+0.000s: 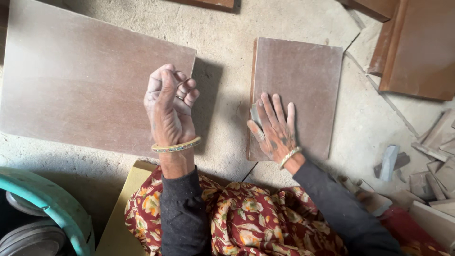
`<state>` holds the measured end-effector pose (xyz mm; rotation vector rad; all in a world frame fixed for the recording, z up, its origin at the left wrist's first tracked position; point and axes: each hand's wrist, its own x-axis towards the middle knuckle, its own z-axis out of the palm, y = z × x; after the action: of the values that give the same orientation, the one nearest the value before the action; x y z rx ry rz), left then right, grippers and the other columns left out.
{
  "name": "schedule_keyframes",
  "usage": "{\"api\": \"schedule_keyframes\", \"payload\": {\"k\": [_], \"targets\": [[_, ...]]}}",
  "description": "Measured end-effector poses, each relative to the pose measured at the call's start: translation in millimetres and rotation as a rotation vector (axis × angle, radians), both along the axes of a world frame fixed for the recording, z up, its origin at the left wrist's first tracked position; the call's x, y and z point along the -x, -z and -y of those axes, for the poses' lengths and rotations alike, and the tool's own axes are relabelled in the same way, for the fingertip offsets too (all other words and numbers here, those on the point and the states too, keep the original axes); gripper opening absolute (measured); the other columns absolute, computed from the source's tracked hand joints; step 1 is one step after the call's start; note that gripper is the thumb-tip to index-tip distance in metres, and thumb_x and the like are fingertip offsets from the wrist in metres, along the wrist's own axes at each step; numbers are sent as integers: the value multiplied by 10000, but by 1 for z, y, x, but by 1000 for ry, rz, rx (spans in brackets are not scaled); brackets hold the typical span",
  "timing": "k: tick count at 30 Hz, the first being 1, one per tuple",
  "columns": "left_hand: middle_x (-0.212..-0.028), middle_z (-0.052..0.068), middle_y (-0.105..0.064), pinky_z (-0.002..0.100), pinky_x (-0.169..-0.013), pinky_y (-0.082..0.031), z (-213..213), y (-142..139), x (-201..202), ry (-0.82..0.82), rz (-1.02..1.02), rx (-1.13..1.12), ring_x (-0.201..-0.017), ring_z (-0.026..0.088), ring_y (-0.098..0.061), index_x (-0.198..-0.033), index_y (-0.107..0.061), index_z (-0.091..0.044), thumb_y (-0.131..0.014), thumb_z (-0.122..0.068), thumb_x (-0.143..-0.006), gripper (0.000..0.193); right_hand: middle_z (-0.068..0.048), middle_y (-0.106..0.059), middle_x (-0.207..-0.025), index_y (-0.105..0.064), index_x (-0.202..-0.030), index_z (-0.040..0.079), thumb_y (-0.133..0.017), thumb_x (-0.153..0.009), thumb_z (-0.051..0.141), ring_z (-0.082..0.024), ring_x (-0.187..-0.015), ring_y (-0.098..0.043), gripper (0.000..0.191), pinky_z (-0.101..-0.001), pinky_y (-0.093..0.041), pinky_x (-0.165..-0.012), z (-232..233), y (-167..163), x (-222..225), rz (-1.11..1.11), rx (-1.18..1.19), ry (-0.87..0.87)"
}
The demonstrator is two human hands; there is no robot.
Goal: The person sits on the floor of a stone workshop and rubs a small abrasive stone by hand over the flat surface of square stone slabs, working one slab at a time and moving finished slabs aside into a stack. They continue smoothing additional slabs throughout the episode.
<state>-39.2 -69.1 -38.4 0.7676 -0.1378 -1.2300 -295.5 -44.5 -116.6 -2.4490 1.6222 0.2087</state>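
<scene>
My left hand (169, 106) hovers over the right end of a large brown board (80, 80), fingers curled loosely and palm empty. My right hand (275, 128) lies flat with fingers spread on a smaller brown board (303, 76), pressing a small grey piece (255, 114) under the thumb and palm near the board's left edge. Both boards lie flat on a dusty concrete floor (222, 42). Each wrist wears a bangle above a dark sleeve.
More brown boards (417, 47) are stacked at the upper right. Several small offcut blocks (426, 180) lie at the right. A green hose (52, 204) curves at the lower left. A floral red cloth (246, 218) covers my lap over a yellow plank (121, 208).
</scene>
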Motion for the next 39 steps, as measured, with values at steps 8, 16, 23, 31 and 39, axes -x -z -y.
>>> {"api": "schedule_keyframes", "payload": {"k": [8, 16, 23, 31, 39], "targets": [[-943, 55, -677, 287, -717, -602, 5, 12, 4, 19, 44, 12, -841, 166, -700, -1104, -649, -56, -731, -201, -999, 197, -85, -87, -1719, -140, -1642, 138, -261, -1075, 500, -303, -1577, -61, 683, -622, 10, -1235, 153, -3, -40, 29, 27, 113], [-939, 44, -697, 301, -715, -607, 4, 9, -7, -34, 90, 56, -842, 173, -710, -1089, -684, -73, -755, -228, -978, 204, -127, -58, -1698, -173, -1625, 126, -288, -1056, 529, -298, -1565, -54, 707, -584, 15, -1224, 4, -13, -4, -11, -86, -32], [-967, 42, -705, 318, -752, -610, 0, 19, -5, 16, 139, 112, -881, 183, -707, -1082, -693, -101, -776, -241, -987, 189, -100, -118, -1700, -254, -1604, 123, -319, -1057, 507, -325, -1596, -51, 671, -603, 20, -1234, -13, -11, -13, -93, -75, -131], [-952, 27, -697, 306, -753, -592, 6, 12, -4, 24, 138, 103, -873, 176, -700, -1068, -695, -103, -786, -263, -969, 209, -114, -146, -1714, -307, -1603, 61, -369, -1066, 536, -326, -1584, -70, 720, -634, -8, -1241, -57, -2, 1, 96, 40, -95], [-977, 40, -685, 287, -724, -580, 7, 17, 2, 91, 123, 186, -898, 179, -701, -1048, -664, -87, -776, -253, -1001, 205, -122, -136, -1726, -387, -1583, 83, -284, -1103, 548, -332, -1588, -87, 676, -634, -35, -1238, -50, 11, 12, -29, 34, -24]]}}
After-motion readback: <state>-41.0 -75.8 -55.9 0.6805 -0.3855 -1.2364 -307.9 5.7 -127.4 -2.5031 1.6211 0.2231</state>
